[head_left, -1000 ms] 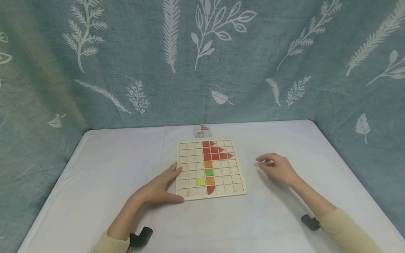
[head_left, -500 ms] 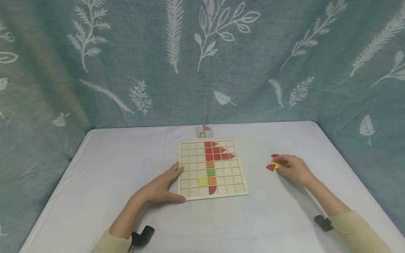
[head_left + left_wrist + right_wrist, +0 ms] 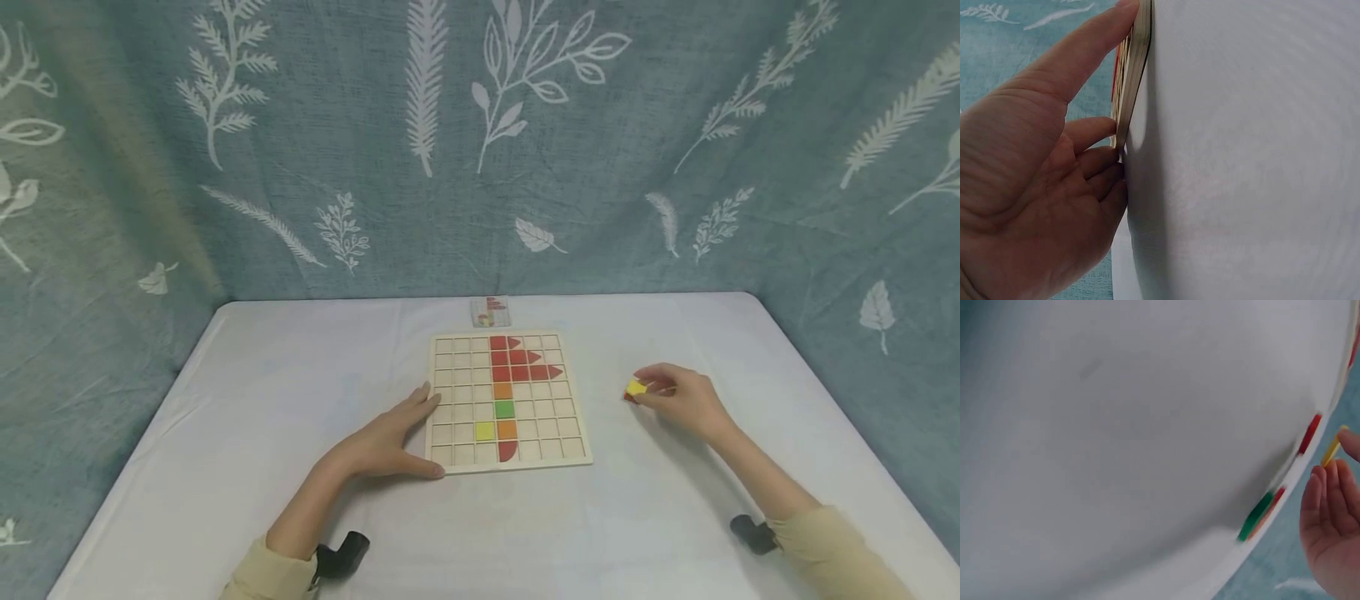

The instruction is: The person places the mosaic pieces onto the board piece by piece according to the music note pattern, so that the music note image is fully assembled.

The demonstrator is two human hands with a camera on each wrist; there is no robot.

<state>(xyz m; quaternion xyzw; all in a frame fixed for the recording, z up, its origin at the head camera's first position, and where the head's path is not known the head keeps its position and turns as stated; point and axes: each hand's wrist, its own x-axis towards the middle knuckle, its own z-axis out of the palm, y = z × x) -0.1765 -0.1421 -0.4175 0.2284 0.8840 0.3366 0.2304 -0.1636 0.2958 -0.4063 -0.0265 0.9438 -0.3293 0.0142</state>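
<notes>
My left hand (image 3: 393,437) lies along the left side of a wooden grid board (image 3: 453,392), thumb at its near corner and fingers spread at its edge. In the left wrist view the thumb (image 3: 1088,47) presses the board's side (image 3: 1134,75). Right of the board, my right hand (image 3: 686,400) pinches a small yellow tile (image 3: 637,387) between thumb and fingers, just over the table. A red piece (image 3: 628,397) lies right below it. Red, orange, green and yellow tiles sit in the board's cells, the red ones (image 3: 517,372) in pointed rows at the top.
Behind the board lies a small picture card (image 3: 491,312) with a similar coloured pattern. The right wrist view shows a green piece (image 3: 1255,516) and other pieces on the white tablecloth (image 3: 1147,456) near the right hand. A leaf-patterned teal curtain (image 3: 375,242) stands behind the table.
My right hand first moved right to the loose pieces, then took up the yellow tile and shifted slightly left with it. The left hand stays at the board; the head view has shifted a little.
</notes>
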